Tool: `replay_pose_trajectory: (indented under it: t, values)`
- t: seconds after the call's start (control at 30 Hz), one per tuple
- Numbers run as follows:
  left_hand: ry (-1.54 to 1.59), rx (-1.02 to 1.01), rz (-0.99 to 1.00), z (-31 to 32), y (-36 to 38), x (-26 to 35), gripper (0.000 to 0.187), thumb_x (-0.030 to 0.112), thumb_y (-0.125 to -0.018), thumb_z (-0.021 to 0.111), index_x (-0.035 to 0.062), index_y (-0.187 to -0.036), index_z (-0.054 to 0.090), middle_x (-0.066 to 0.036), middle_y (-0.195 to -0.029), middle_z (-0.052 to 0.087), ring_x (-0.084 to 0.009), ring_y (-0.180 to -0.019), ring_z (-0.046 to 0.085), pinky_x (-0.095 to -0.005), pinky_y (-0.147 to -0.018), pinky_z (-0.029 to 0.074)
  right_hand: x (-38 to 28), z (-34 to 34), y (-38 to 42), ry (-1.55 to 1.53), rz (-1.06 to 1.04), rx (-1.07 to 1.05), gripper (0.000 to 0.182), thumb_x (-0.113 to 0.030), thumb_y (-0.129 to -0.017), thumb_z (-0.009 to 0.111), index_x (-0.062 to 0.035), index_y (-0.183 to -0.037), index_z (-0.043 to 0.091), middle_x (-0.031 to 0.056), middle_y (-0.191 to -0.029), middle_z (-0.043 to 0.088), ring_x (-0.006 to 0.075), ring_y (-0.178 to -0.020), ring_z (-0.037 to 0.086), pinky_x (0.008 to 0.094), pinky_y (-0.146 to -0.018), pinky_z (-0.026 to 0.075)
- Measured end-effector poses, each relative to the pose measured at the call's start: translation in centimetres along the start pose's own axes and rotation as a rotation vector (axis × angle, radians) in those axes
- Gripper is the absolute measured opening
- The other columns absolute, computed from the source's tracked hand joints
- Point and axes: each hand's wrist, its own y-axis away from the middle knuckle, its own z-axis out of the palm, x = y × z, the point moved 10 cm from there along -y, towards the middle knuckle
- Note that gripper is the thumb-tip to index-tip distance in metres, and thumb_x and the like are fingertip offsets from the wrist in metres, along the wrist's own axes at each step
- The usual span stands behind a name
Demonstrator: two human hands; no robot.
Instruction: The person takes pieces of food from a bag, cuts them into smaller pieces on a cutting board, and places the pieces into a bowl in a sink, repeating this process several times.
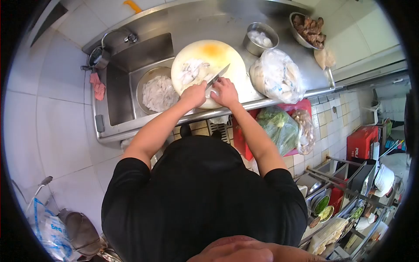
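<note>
A round cutting board (235,56) lies across the sink's edge. My left hand (195,93) is closed around the handle of a kitchen knife (218,76), its blade pointing away and to the right. Beside it, my right hand (226,92) has its fingers curled over a small pale piece of food (213,93) on the board, partly hidden by the fingers. Farther left on the board is a pile of pale, wet-looking cut food (194,71). A round metal bowl (139,89) in the sink holds many pale strips (159,93) of similar look.
Right of the board are a clear bag of pale food (279,76), a metal pot (268,46) and a bowl of brown chunks (309,31). Bagged greens (277,124) stand below the counter's front edge. A faucet (130,38) is at the sink's back left.
</note>
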Motion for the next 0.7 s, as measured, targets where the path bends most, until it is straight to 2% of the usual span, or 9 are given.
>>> replay_pose_trajectory:
  t: [0.07, 0.17, 0.23, 0.3, 0.37, 0.47, 0.53, 0.63, 0.7]
  values:
    - [-0.009, 0.002, 0.001, 0.9, 0.4, -1.2, 0.034, 0.006, -0.086, 0.055, 0.0027, -0.120, 0.052, -0.029, -0.100, 0.070, -0.0469, -0.095, 0.068, -0.0551, -0.082, 0.054, 0.2, 0.3, 0.0, -0.012, 0.000, 0.038, 0.031, -0.034, -0.078, 0.072, -0.0125, -0.101, 0.072, 0.0114, -0.121, 0.062, 0.0319, -0.117, 0.056, 0.0450, -0.098, 0.047]
    - [-0.008, -0.040, -0.013, 3.4, 7.5, -7.2, 0.031, 0.011, -0.092, 0.054, 0.0030, -0.121, 0.052, -0.029, -0.099, 0.070, -0.0479, -0.094, 0.068, -0.0565, -0.081, 0.053, 1.0, -0.4, 0.8, -0.031, 0.016, 0.047, 0.033, -0.037, -0.080, 0.070, -0.0135, -0.103, 0.073, 0.0089, -0.122, 0.061, 0.0295, -0.118, 0.055, 0.0433, -0.100, 0.045]
    - [-0.010, -0.133, -0.109, 2.3, 12.1, -8.8, 0.035, 0.014, -0.095, 0.053, 0.0017, -0.127, 0.047, -0.033, -0.094, 0.067, -0.0511, -0.092, 0.066, -0.0587, -0.083, 0.050, 1.1, -0.4, 1.3, -0.030, 0.050, 0.012, 0.032, -0.037, -0.082, 0.070, -0.0141, -0.104, 0.073, 0.0086, -0.122, 0.061, 0.0295, -0.118, 0.055, 0.0432, -0.101, 0.045]
    - [-0.037, -0.144, -0.091, 0.8, 12.0, -8.0, 0.032, 0.016, -0.096, 0.053, 0.0025, -0.125, 0.048, -0.032, -0.096, 0.068, -0.0493, -0.094, 0.066, -0.0581, -0.083, 0.051, 1.0, -0.8, 1.7, -0.053, 0.056, -0.001, 0.033, -0.035, -0.083, 0.070, -0.0136, -0.108, 0.073, 0.0090, -0.121, 0.061, 0.0294, -0.118, 0.055, 0.0432, -0.101, 0.045]
    - [-0.027, -0.119, -0.065, -0.1, 10.7, -6.6, 0.030, 0.017, -0.097, 0.053, 0.0030, -0.123, 0.049, -0.030, -0.099, 0.069, -0.0474, -0.095, 0.067, -0.0572, -0.084, 0.051, 0.8, -2.0, 1.8, -0.051, 0.060, 0.084, 0.033, -0.033, -0.082, 0.070, -0.0117, -0.107, 0.072, 0.0098, -0.120, 0.061, 0.0296, -0.117, 0.055, 0.0426, -0.100, 0.046]
    - [0.036, -0.031, -0.002, -0.8, 5.5, -1.3, 0.032, 0.015, -0.093, 0.054, 0.0008, -0.122, 0.051, -0.031, -0.102, 0.069, -0.0471, -0.098, 0.067, -0.0562, -0.086, 0.052, -0.6, -2.9, 1.4, -0.038, -0.059, 0.076, 0.032, -0.032, -0.081, 0.069, -0.0104, -0.105, 0.070, 0.0108, -0.117, 0.061, 0.0300, -0.115, 0.056, 0.0421, -0.099, 0.047]
    - [0.059, -0.016, 0.000, -0.2, 1.3, 1.1, 0.037, 0.012, -0.090, 0.055, -0.0013, -0.124, 0.049, -0.033, -0.106, 0.068, -0.0468, -0.101, 0.067, -0.0550, -0.087, 0.052, -0.3, -1.6, 1.0, -0.003, -0.055, 0.004, 0.032, -0.032, -0.081, 0.069, -0.0100, -0.104, 0.069, 0.0110, -0.116, 0.061, 0.0303, -0.114, 0.056, 0.0422, -0.098, 0.047]
    - [0.075, -0.023, -0.047, 1.7, -1.6, 1.6, 0.040, 0.011, -0.088, 0.055, -0.0031, -0.125, 0.048, -0.034, -0.105, 0.068, -0.0474, -0.102, 0.067, -0.0539, -0.088, 0.053, 0.5, 0.0, 0.7, 0.013, -0.001, -0.084, 0.032, -0.032, -0.080, 0.069, -0.0095, -0.103, 0.069, 0.0114, -0.114, 0.061, 0.0306, -0.114, 0.056, 0.0427, -0.097, 0.048]
    - [0.111, -0.029, -0.016, 2.9, 0.7, 0.3, 0.036, 0.011, -0.090, 0.054, -0.0040, -0.122, 0.046, -0.036, -0.098, 0.067, -0.0512, -0.096, 0.066, -0.0564, -0.084, 0.052, 1.2, 0.3, 1.0, -0.002, 0.056, -0.098, 0.033, -0.033, -0.080, 0.069, -0.0095, -0.103, 0.069, 0.0115, -0.115, 0.061, 0.0307, -0.114, 0.056, 0.0431, -0.096, 0.048]
